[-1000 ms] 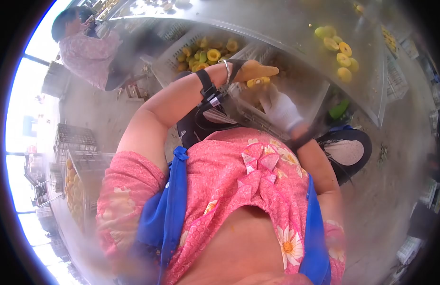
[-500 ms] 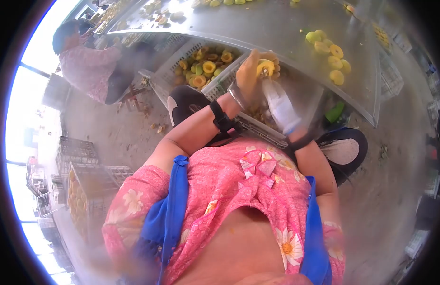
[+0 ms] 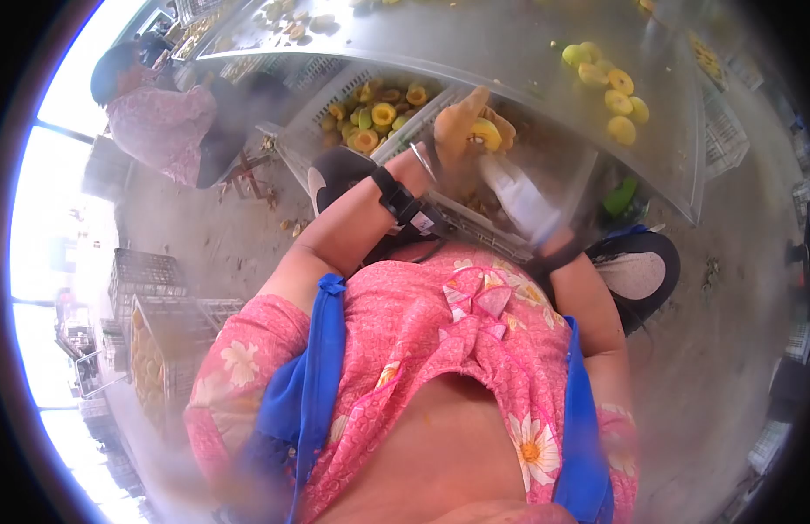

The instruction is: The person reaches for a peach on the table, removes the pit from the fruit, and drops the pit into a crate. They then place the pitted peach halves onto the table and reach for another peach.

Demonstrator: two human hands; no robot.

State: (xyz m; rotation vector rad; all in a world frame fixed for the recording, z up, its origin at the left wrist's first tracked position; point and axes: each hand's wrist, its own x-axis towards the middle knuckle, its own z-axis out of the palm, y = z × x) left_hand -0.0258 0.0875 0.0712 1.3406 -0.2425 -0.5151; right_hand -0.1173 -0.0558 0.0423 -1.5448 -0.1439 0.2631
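My left hand, with a bracelet at its wrist, is closed around a yellow peach half whose cut side shows. Just below it, my right hand in a white glove has its fingers drawn together close to the fruit. Whatever those fingers hold is hidden by the glove and blur. Both hands are above a crate with brownish scraps in it, between my knees. Left of this crate stands a light plastic crate of halved yellow-green peaches, several with hollow centres.
A metal table spans the far side, with several peach halves near its right corner. Something green is under that corner. Another person sits at the left. Stacked crates stand on the floor at lower left.
My right hand has drawn slightly down, away from the peach half. The metallic bit seen against the fruit earlier no longer shows. My left hand still holds the fruit, turned a little.
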